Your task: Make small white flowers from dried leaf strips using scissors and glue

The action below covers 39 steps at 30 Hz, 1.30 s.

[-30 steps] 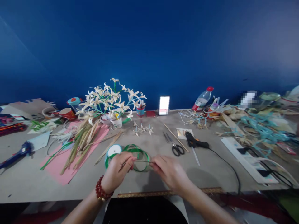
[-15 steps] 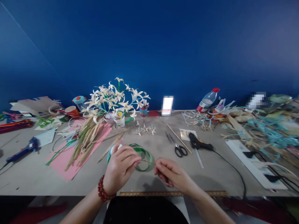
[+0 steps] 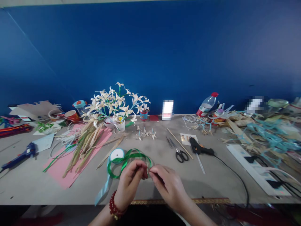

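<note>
My left hand (image 3: 131, 180), with a red bead bracelet at its wrist, has its fingers closed in a pinch. Opposite it, my right hand (image 3: 168, 185) is closed too, and the fingertips almost meet. A small bit of a thin pale strand (image 3: 148, 171) shows between them; the fingers hide the rest. Just behind my hands lies a loosely looped green ribbon (image 3: 131, 155). A roll of light blue ribbon (image 3: 117, 154) sits at its left, with a loose tail (image 3: 102, 191) running toward the table's front edge.
Scissors (image 3: 182, 156), a stick (image 3: 180, 143) and a black glue gun (image 3: 201, 147) lie right of centre. A power strip (image 3: 257, 171) is farther right. Dried husks (image 3: 86, 147) rest on pink paper (image 3: 58, 175) at left. White flowers (image 3: 117, 103) stand behind; small blossoms (image 3: 146, 133) lie nearby.
My hands have come together, closing the gap the thin strand spanned. My left hand has moved right and nearer me, uncovering the blue ribbon roll. The view has tilted slightly up.
</note>
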### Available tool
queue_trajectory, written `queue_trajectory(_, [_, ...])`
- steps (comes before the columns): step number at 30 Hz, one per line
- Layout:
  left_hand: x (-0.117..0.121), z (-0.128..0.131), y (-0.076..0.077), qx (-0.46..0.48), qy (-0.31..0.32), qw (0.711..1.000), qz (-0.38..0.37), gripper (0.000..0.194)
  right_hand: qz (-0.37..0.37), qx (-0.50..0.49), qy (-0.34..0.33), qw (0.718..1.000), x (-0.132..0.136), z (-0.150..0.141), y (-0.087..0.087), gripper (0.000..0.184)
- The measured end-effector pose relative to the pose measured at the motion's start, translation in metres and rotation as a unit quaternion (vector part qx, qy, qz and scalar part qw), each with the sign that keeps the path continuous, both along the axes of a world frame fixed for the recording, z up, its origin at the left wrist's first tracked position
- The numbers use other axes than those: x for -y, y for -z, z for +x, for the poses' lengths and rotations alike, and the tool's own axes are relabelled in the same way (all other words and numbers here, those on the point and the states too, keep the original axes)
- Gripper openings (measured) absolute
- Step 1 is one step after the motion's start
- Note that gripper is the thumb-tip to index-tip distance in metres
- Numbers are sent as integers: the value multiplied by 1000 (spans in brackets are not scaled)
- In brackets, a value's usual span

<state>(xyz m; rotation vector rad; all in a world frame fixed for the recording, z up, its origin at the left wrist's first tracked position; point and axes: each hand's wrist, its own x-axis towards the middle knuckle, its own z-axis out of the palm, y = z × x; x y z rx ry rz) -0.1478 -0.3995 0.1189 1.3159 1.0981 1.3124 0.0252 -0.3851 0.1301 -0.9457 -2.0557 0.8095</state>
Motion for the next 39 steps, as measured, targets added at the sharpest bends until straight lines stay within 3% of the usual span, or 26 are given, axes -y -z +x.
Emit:
queue_trajectory(4, [-3,3,0,141,66,981,-113,22,157,116,36,980,-3,-4,-1,26])
queue_trajectory(7, [-5,4,1,161,69,976,-131,28,206,152,39,966,-4,-4,0,28])
queue_trajectory(11, [-6,7,3,194,68,969,-137,27,115,103,26,988,-2,-1,2,19])
queue_trajectory(15, [-7,6,7,238,106,954,-146,21,50,62,21,997,-4,5,0,10])
queue_trajectory(21, [-8,0,3,175,117,967,-143,22,80,80,-48,992,-11,13,-10,18])
queue_trajectory(27, [-1,1,1,71,65,994,-48,23,62,46,11,997,-9,5,-5,14])
queue_trajectory(32, [-1,0,6,-10,36,999,-4,22,66,14,6,998,-9,-2,-1,15])
queue_trajectory(36, [-5,3,8,47,5,998,-43,22,69,16,-12,997,-9,-1,-3,19])
queue_trajectory(39, [-7,2,8,132,31,984,-114,27,59,46,0,997,-11,4,-5,21])
